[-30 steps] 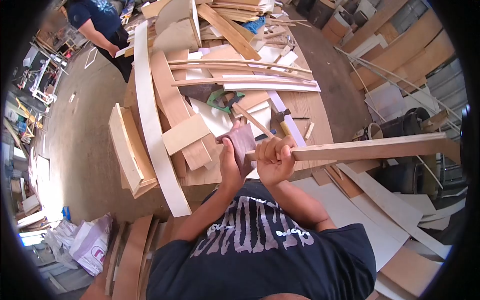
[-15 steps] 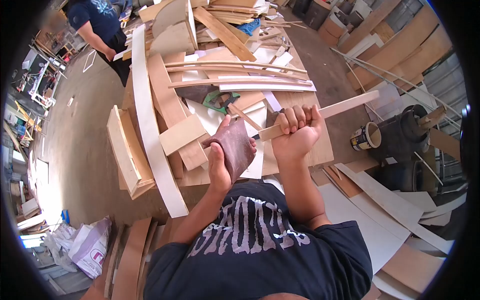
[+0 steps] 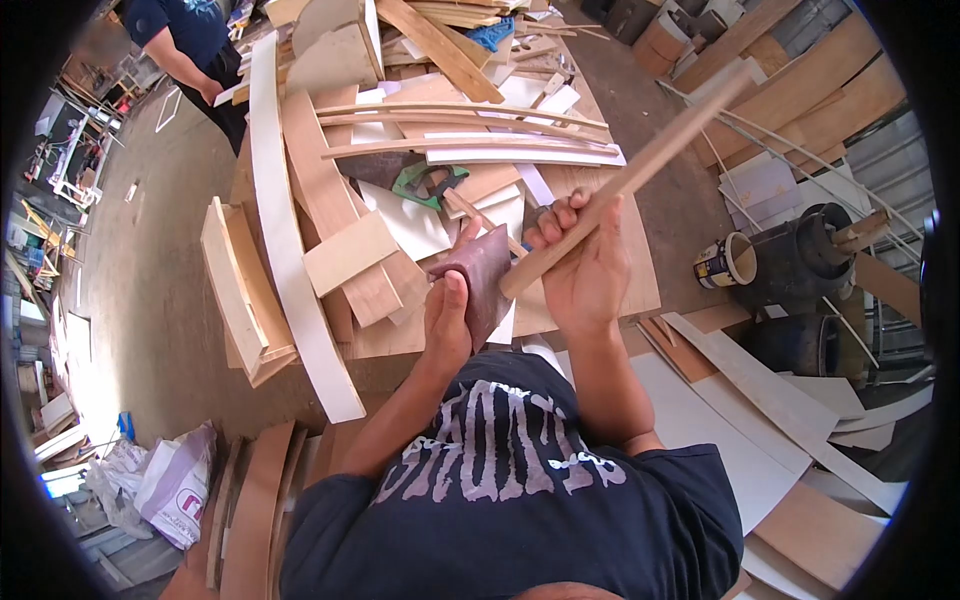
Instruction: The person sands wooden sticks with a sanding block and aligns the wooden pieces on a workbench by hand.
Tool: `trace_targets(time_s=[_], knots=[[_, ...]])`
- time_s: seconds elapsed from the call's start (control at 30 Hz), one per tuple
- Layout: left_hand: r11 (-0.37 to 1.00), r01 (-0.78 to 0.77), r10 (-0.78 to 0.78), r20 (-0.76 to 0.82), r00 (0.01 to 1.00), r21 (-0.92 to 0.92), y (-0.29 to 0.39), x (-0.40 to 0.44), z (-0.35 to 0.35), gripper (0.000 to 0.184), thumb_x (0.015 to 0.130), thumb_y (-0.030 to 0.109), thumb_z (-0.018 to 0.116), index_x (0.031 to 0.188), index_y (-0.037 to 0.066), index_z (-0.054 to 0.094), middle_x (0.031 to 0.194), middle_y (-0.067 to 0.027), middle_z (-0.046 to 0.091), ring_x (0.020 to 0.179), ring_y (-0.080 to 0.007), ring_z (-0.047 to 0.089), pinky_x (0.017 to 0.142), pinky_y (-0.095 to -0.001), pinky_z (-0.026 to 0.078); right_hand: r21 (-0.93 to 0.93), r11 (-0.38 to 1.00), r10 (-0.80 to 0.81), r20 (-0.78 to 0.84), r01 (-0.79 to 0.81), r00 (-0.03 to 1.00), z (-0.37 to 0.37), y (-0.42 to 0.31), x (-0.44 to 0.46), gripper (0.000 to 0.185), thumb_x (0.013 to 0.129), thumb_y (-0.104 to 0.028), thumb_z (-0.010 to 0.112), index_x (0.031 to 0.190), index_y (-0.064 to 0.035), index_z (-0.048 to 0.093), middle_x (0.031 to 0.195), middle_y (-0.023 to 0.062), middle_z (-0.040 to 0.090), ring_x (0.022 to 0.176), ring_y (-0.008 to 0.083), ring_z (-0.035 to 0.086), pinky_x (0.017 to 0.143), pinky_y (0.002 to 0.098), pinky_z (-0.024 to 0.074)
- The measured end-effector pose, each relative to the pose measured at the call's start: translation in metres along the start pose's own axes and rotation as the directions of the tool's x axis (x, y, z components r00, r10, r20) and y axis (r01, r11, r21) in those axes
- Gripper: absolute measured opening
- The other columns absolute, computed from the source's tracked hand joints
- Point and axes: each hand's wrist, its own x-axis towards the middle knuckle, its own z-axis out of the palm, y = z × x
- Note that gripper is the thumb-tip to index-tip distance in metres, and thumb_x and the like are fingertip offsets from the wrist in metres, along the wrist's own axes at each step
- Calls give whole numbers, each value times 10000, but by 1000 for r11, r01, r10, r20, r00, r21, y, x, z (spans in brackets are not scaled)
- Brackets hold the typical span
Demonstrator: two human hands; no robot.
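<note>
The held strip (image 3: pixel 650 165) and the desk (image 3: pixel 640 268) are pale matt wood, the folded sheet (image 3: pixel 478 280) is matt reddish brown, the saw handle (image 3: pixel 418 186) looks like green plastic, and the shirt (image 3: pixel 530 500) is dark, printed cloth.

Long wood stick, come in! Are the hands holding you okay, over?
Right hand: grip on long wood stick, lower end close to brown sheet. Left hand: grip on sheet. Beyond them: green-handled saw among wood scraps, over.
</note>
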Motion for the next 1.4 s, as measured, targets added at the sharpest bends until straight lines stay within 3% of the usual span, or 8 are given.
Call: trace_targets(time_s=[0.27, 0.5, 0.7, 0.83, 1.0, 1.2, 1.3, 1.4], knots=[[984, 156, -145, 122, 982, -88, -16, 4, 9, 907, 994, 616, 448, 1566, -29, 166, 1358, -169, 536, 1088, -208, 602, 935, -326, 506, -593, 787, -216, -11, 168, 976, -19, 5, 12, 353, 1023, -431, 557, 967, -83, 528, 818, 26, 516, 650, 134, 559, 590, 258, 456], [975, 214, -201, 170, 965, -63, -25, 10, 12, 910, 987, 637, 431, 1573, -6, 165, 1331, -152, 551, 1026, -206, 620, 891, -343, 529, -666, 686, -407, -16, 293, 913, -35, 3, 43, 250, 1007, -281, 636, 1034, -37, 586, 798, -41, 530, 685, 25, 450, 588, 205, 379], [946, 245, -233, 82, 969, -211, -35, 18, 14, 885, 991, 646, 400, 1574, 15, 185, 1285, -145, 568, 1003, -229, 637, 878, -376, 536, -807, 543, -352, 32, 233, 935, -40, -8, 60, 260, 994, -274, 653, 1020, -22, 597, 804, -43, 518, 740, 29, 447, 631, 198, 370], [934, 302, -275, 153, 949, -191, -47, 21, 17, 882, 993, 651, 380, 1570, 12, 191, 1257, -143, 576, 983, -238, 648, 850, -375, 547, -775, 627, -209, -73, 76, 975, -41, -1, 69, 271, 969, -260, 683, 994, -1, 607, 818, -27, 553, 727, 45, 473, 612, 222, 393], [938, 314, -296, 132, 946, -146, -48, 20, 4, 870, 975, 684, 368, 1578, 83, 190, 1320, -140, 541, 1010, -311, 661, 860, -427, 555, -852, 486, -344, 19, 195, 939, -44, -14, 77, 261, 975, -259, 677, 1003, -6, 620, 812, -18, 566, 725, 51, 478, 610, 230, 401], [917, 356, -326, 174, 929, -179, -47, 18, 4, 869, 975, 673, 389, 1580, 85, 180, 1318, -148, 533, 977, -313, 658, 878, -437, 547, -844, 526, -275, -52, 105, 960, -55, -5, 71, 267, 979, -270, 669, 959, -9, 615, 786, -12, 571, 717, 63, 474, 600, 247, 394], [915, 369, -344, 164, 925, -162, -43, 16, -8, 858, 979, 669, 382, 1578, 87, 187, 1311, -151, 536, 969, -315, 657, 881, -445, 545, -935, 343, -356, -40, 91, 934, -64, -4, 71, 282, 977, -279, 659, 908, -10, 611, 720, 3, 558, 669, 75, 469, 580, 268, 394], [902, 340, -323, 108, 940, -265, -36, 11, -10, 835, 1001, 638, 378, 1563, 37, 233, 1299, -165, 553, 986, -267, 651, 864, -394, 549, -924, 351, -420, -12, 150, 908, -67, -5, 66, 281, 976, -272, 660, 892, -10, 605, 709, 0, 558, 656, 77, 465, 568, 276, 392]])
